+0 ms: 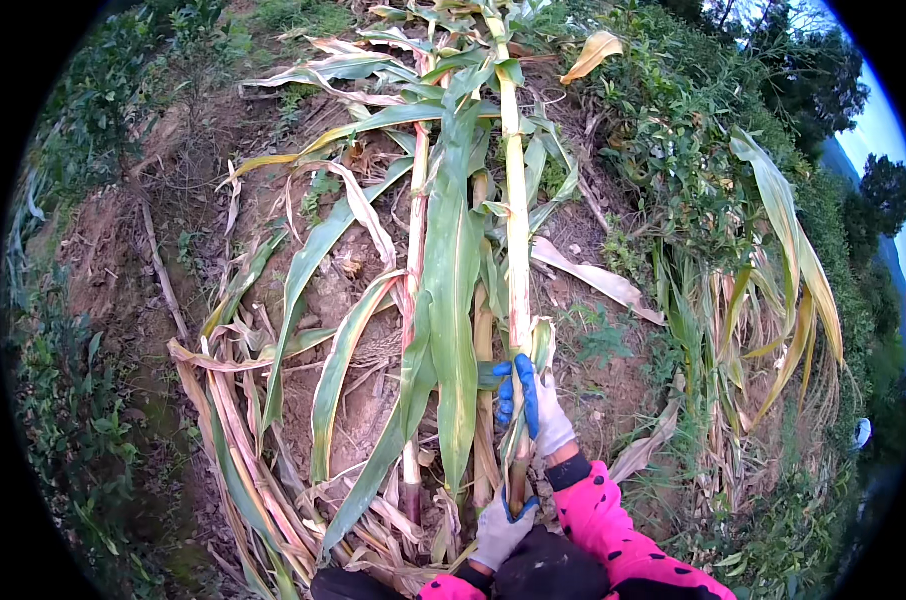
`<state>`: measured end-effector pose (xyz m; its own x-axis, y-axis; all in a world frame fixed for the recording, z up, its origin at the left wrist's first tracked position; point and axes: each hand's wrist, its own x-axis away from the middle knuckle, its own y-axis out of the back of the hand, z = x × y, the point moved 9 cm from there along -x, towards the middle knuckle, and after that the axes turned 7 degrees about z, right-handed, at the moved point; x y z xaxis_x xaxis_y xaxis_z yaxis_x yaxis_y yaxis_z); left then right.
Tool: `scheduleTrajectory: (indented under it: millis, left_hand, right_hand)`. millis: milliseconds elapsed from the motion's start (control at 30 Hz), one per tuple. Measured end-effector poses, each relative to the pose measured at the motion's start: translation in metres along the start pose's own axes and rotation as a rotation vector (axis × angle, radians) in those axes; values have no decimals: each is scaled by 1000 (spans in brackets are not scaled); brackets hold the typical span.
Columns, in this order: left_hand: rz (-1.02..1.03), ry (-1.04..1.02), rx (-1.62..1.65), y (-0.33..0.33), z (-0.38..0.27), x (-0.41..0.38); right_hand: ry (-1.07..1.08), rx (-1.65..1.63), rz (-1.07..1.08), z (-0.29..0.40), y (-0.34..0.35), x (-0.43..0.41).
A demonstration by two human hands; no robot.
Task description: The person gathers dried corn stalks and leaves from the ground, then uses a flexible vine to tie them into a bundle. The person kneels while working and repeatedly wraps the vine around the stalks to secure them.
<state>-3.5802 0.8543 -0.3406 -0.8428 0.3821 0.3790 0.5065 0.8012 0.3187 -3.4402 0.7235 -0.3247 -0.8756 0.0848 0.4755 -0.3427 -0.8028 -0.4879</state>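
My right hand (pixel 534 405), in a white and blue work glove, is closed around the lower part of a tall corn stalk (pixel 516 247). Below it, my left hand (pixel 501 525), gloved alike, grips the dark base of the same stalk. Dry husk or leaf (pixel 544 343) stands up beside my right hand. To the left rise a reddish corn stalk (pixel 417 225) and a long broad green corn leaf (pixel 453 300), with a browner stalk (pixel 483 360) between that leaf and the stalk I hold.
Bent, dried corn stalks and leaves (pixel 250 480) lie at the lower left. More withered corn leaves (pixel 723 375) hang at the right, by dense green shrubs (pixel 670 150). Bushes (pixel 70 390) line the left side. Reddish bare soil (pixel 333 300) and thin dry sticks (pixel 160 270) show between the plants.
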Motion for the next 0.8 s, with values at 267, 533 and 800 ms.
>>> scheduleTrajectory:
  millis: [267,533,800]
  left_hand:
    - [62,-7,34,-31,15,-19]
    - [24,-156,-83,-12,14,-1]
    - [-71,-60,-102,23,21,15]
  right_hand:
    - [-74,176,-97,-32,70,-47]
    - [-56,185,-46,-31,62,-54]
    - [302,1369,-352,-13,68,-21]
